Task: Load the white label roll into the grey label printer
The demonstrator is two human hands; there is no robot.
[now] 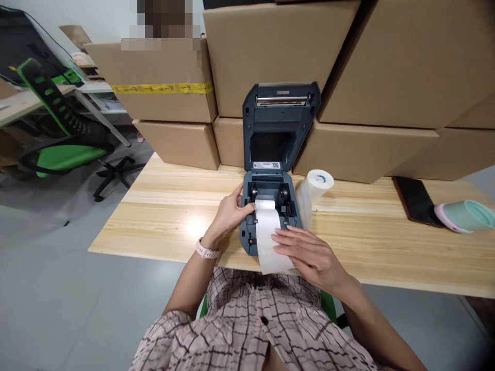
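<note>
A dark grey label printer (pixel 247 247) stands on the wooden table with its lid (pixel 280 123) raised. Inside, a white strip of label paper (pixel 266 242) runs from the rear of the bay toward me and hangs over the printer's front. My left hand (pixel 230 211) is wrapped around the printer's left side, thumb on the rim beside the paper. Stretched out, the fingers of my right hand (pixel 309 252) lie on the strip at the front right; the thumb is hidden. Just right of the printer sits a white label roll (pixel 319 184) with a loose translucent tail.
Large cardboard boxes (pixel 278 56) are stacked behind the printer along the table's back. A dark phone (pixel 417 201) and a mint-green cup (pixel 467 215) lie at the right. Off to the left is a green office chair (pixel 69 154). Part of another person shows above the boxes.
</note>
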